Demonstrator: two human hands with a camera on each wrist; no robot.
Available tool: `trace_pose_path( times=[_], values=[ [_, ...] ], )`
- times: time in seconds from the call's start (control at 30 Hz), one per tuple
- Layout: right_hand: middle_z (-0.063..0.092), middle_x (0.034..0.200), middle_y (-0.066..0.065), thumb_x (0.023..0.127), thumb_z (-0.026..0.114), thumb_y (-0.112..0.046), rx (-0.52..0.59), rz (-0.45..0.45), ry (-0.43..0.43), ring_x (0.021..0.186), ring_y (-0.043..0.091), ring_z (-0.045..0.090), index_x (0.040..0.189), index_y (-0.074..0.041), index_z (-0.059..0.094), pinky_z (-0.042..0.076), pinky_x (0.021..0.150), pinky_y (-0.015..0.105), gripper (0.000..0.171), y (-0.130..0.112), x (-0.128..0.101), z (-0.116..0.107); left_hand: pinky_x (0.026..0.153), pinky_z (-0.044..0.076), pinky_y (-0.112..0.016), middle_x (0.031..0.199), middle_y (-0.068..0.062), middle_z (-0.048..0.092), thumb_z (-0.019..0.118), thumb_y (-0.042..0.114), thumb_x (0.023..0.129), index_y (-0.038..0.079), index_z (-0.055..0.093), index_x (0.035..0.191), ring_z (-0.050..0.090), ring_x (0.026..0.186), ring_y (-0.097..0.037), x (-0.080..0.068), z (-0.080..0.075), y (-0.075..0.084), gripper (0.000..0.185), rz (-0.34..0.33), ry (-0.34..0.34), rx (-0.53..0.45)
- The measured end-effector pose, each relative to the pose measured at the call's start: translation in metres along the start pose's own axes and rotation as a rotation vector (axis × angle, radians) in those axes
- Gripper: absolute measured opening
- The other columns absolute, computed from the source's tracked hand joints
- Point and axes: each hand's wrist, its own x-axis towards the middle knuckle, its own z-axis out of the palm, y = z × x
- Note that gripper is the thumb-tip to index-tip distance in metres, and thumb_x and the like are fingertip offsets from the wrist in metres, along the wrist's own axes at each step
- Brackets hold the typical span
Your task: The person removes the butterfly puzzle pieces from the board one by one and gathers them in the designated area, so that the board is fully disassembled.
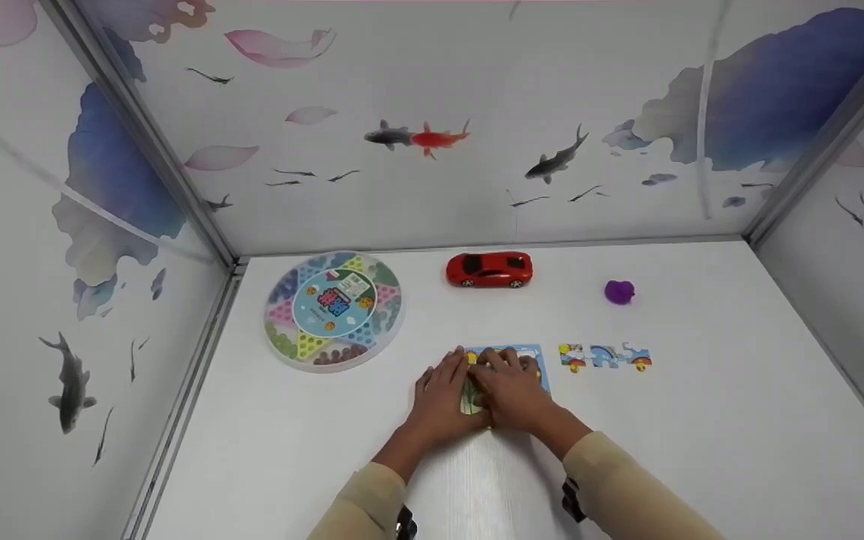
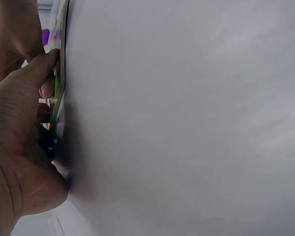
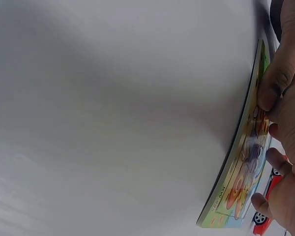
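Puzzle board (image 1: 533, 358) lay flat on white table (image 1: 702, 420), centre-near. Both hands on top: left hand (image 1: 443, 397) w/ fingers flat, thumb at board's edge; right hand (image 1: 511, 394) fingers pressed down, prob. to steady it. Loose puzzle pieces (image 1: 604, 356) lined up just right; red toy car (image 1: 489, 269) beyond.

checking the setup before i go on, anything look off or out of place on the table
Three loose puzzle pieces lie in a row on the table, apart from the puzzle board that both hands press on, so the board looks incomplete. The red toy car, purple lump and round game box sit undisturbed.
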Motion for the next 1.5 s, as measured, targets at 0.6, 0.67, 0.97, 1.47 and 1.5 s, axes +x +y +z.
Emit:
trace_pose_path(
  times=[0.6, 0.67, 0.97, 1.47, 1.5],
  values=[
    [0.055, 0.139, 0.010, 0.100, 0.084, -0.030, 0.045, 0.030, -0.021, 0.128, 0.032, 0.048, 0.142, -0.020, 0.064, 0.048, 0.107, 0.067, 0.048, -0.002, 0.007, -0.005, 0.136, 0.024, -0.066, 0.183, -0.006, 0.032, 0.078, 0.070, 0.092, 0.011, 0.034, 0.174, 0.030, 0.170, -0.028, -0.001, -0.022, 0.023, 0.110, -0.073, -0.060, 0.230],
    [0.055, 0.141, 0.010, 0.099, 0.085, -0.029, 0.049, 0.032, -0.026, 0.129, 0.033, 0.048, 0.142, -0.019, 0.063, 0.048, 0.109, 0.067, 0.049, -0.002, 0.006, -0.005, 0.136, 0.023, -0.067, 0.184, -0.005, 0.032, 0.079, 0.069, 0.091, 0.013, 0.033, 0.174, 0.029, 0.171, -0.028, 0.000, -0.021, 0.023, 0.110, -0.083, -0.066, 0.237],
    [0.058, 0.144, 0.010, 0.099, 0.085, -0.025, 0.049, 0.018, -0.013, 0.135, 0.034, 0.051, 0.144, -0.019, 0.061, 0.048, 0.113, 0.066, 0.052, -0.001, 0.005, -0.003, 0.137, 0.021, -0.067, 0.184, -0.006, 0.030, 0.081, 0.068, 0.090, 0.013, 0.032, 0.175, 0.027, 0.171, -0.029, -0.001, -0.022, 0.024, 0.113, -0.094, -0.074, 0.231],
    [0.059, 0.139, 0.009, 0.097, 0.086, -0.024, 0.057, -0.043, -0.033, 0.133, 0.034, 0.053, 0.151, -0.018, 0.066, 0.047, 0.111, 0.065, 0.057, -0.002, 0.004, -0.007, 0.136, 0.023, -0.068, 0.184, -0.007, 0.031, 0.081, 0.067, 0.091, 0.011, 0.033, 0.174, 0.029, 0.171, -0.030, 0.000, -0.023, 0.025, 0.111, -0.091, -0.077, 0.234],
    [0.060, 0.139, 0.009, 0.096, 0.088, -0.027, 0.037, -0.054, -0.028, 0.134, 0.034, 0.053, 0.151, -0.019, 0.066, 0.047, 0.112, 0.066, 0.059, -0.002, 0.004, -0.007, 0.136, 0.023, -0.068, 0.184, -0.007, 0.031, 0.081, 0.067, 0.091, 0.011, 0.033, 0.174, 0.029, 0.170, -0.030, -0.001, -0.023, 0.025, 0.111, -0.087, -0.073, 0.230]
  ],
)
